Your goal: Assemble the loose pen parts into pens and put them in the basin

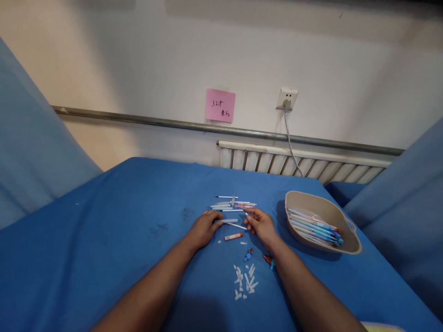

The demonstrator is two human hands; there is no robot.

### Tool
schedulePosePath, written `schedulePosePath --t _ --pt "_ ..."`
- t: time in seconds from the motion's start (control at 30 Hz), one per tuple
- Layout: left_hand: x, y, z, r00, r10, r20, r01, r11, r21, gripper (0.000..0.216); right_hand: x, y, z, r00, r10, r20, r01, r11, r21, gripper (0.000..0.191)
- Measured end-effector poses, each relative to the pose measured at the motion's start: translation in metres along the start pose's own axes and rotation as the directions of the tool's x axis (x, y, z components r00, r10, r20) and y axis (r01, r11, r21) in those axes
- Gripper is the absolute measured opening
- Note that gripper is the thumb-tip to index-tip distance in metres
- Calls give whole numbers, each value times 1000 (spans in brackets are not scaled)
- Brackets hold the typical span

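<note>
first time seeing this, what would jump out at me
Likely the pink note, vivid on the pale wall. Next, the tan basket of pens on the right of the blue cloth, and the scattered white bits, closer to the viewer than the left hand and right hand.

A pink note (220,105) sits above a metal rail (155,121).
</note>
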State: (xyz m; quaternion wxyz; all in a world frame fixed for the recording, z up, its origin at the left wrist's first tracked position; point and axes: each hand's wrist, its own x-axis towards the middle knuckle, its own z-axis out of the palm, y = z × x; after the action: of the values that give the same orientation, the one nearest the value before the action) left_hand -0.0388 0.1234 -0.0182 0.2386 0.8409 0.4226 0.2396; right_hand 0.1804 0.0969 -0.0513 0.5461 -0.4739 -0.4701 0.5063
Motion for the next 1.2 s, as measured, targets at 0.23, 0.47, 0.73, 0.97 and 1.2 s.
schedulePosePath --t 0.23,0.47,0.73,0.97,1.2 --pt "1 -1 -1 988 -130 -84 112 975 -193 20 -4 -6 1 994 -79 73 88 987 -131 29" --pt "2 1 -2 986 -126 -106 99 969 -228 20 -8 -5 -2 979 -119 164 169 928 -331 28" --pt "1 1 -2 987 -99 -125 68 971 -231 20 -9 -8 -2 962 -164 218 248 855 -454 29" --pt "1 3 -4 985 -122 -122 88 965 -248 21 -10 -9 -2 958 -168 233 262 844 -468 29" --pt "2 1 -3 987 -118 -108 85 958 -275 20 -12 -14 -2 952 -171 254 282 814 -508 30"
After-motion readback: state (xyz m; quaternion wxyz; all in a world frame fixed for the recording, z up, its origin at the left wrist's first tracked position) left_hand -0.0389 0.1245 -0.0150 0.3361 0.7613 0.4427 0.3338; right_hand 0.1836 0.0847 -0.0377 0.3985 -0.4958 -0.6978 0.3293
